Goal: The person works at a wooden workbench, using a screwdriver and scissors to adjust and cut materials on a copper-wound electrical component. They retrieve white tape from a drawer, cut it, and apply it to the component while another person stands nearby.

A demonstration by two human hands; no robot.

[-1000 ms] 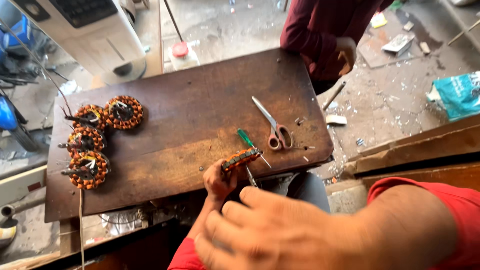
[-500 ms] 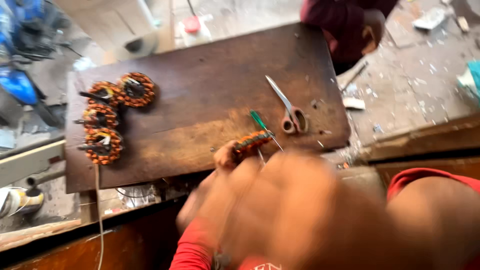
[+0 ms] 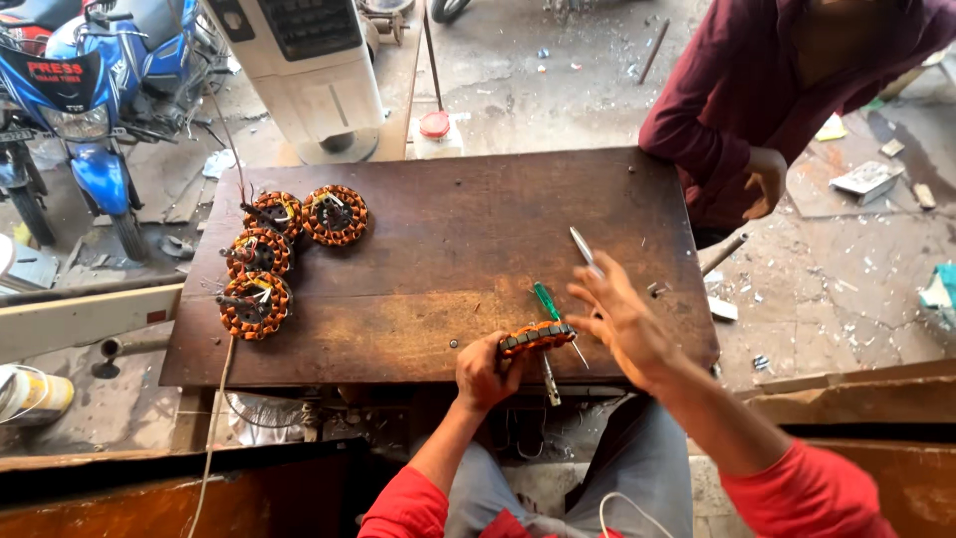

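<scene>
Copper-wound stator [image 3: 536,339] pinched in my left hand [image 3: 485,371] at wooden table [image 3: 438,299] edge; my right hand [image 3: 622,321] spread open over scissors [image 3: 588,251].

From my feed, the worktable [image 3: 438,259] reads as dark, worn wood, matt and scuffed, paler and rubbed near its front edge. My left hand [image 3: 485,371] grips a stator [image 3: 537,339] wound in glossy orange-copper wire, the same shiny winding as on the four stators [image 3: 284,249] at the far corner, and the screwdriver [image 3: 547,302] shows a green plastic handle. My right hand [image 3: 622,317] is spread over the bright, smooth metal scissors [image 3: 588,251]; my sleeves are soft red cloth, and the floor [image 3: 558,90] beyond is rough, littered concrete.
</scene>
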